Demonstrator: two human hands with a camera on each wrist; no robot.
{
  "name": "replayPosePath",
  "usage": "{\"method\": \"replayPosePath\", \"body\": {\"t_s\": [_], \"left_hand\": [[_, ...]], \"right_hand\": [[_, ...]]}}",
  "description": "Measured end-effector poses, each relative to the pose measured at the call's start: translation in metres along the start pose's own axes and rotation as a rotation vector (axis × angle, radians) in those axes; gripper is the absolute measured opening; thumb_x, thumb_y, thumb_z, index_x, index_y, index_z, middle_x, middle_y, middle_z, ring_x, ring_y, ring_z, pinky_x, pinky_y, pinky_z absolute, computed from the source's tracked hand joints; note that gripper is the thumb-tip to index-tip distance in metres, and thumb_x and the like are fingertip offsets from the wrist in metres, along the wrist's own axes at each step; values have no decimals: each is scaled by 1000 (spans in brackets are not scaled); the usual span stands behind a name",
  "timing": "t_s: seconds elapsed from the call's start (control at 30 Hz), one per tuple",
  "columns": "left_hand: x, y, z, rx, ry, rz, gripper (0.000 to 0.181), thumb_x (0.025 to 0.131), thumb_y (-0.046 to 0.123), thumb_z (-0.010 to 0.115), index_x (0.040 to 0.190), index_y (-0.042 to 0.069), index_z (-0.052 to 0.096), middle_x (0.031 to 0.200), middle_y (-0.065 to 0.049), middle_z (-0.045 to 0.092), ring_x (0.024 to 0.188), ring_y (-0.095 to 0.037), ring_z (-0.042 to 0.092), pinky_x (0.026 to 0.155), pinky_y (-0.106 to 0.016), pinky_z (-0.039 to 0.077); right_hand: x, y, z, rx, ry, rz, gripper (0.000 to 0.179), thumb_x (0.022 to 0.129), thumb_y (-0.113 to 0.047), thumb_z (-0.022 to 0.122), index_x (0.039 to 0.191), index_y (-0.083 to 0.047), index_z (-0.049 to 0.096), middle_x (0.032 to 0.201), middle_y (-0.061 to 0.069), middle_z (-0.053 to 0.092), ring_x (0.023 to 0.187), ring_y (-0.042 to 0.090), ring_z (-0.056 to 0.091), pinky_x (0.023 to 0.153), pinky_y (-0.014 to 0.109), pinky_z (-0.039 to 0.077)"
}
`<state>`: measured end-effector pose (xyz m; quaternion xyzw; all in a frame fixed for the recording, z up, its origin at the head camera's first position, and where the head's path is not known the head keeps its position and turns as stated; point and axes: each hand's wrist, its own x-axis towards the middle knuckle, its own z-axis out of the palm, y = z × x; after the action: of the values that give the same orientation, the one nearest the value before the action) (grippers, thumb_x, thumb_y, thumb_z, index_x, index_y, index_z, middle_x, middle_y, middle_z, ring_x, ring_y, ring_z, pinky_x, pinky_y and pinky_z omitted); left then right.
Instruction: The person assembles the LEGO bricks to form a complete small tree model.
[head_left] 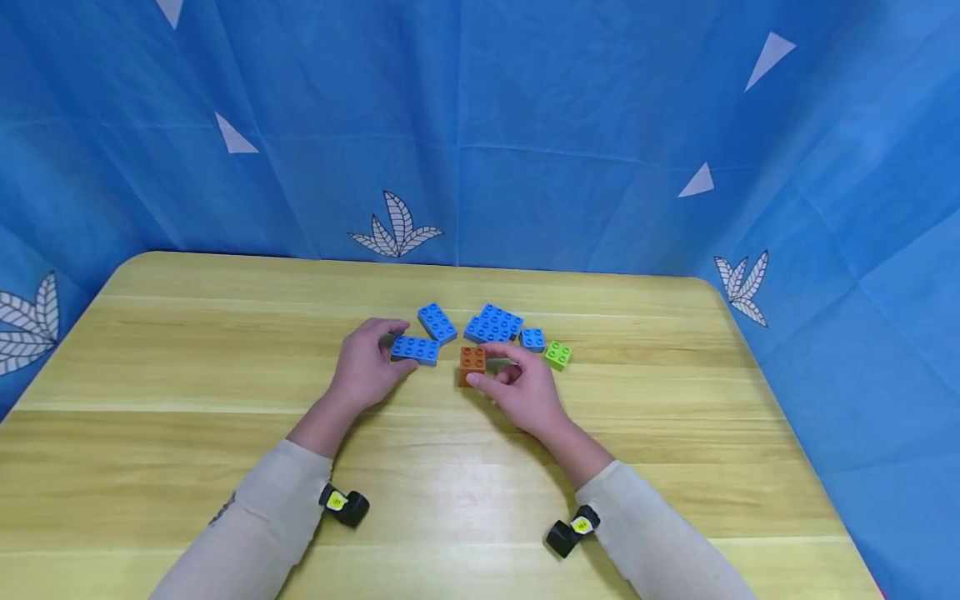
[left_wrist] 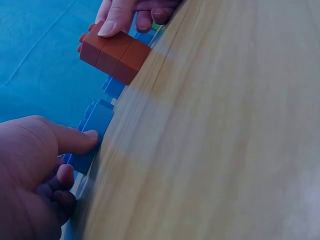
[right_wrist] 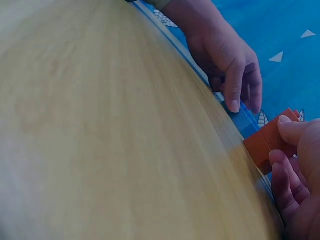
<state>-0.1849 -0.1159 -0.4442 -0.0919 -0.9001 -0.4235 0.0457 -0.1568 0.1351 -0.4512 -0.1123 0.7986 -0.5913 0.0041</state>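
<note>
Left hand (head_left: pixel 365 367) pinches a blue plastic brick (head_left: pixel 416 351); right hand (head_left: pixel 529 392), a brown stack (head_left: pixel 472 359). Studded blue bricks (head_left: pixel 495 323) lie toward the surface's (head_left: pixel 225 333) far edge.

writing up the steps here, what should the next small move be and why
Probably lift the nearest blue brick toward the top of the orange-brown stack: the left grip has that brick between thumb and fingers, the right grip holds the stack close by, and the stack's top studs are bare.
</note>
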Motion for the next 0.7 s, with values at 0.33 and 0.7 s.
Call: {"method": "replayPosePath", "body": {"t_s": [0.33,0.7], "left_hand": [[-5,13,-4,85,-139,-35,38,87,15,80,120,1,67,121,-14,54,109,-31,54,97,-47,45],[-14,23,-8,-113,-114,-70,35,89,15,78,120,8,62,108,-10,62,87,-27,55,73,-38,48]], "right_hand": [[1,3,-1,-14,8,-6,38,85,-13,82,122,-16,70,113,3,68,66,22,56,52,25,45],[1,4,1,5,11,-6,39,85,-10,82,122,-12,69,112,5,68,64,20,55,51,24,43]]}}
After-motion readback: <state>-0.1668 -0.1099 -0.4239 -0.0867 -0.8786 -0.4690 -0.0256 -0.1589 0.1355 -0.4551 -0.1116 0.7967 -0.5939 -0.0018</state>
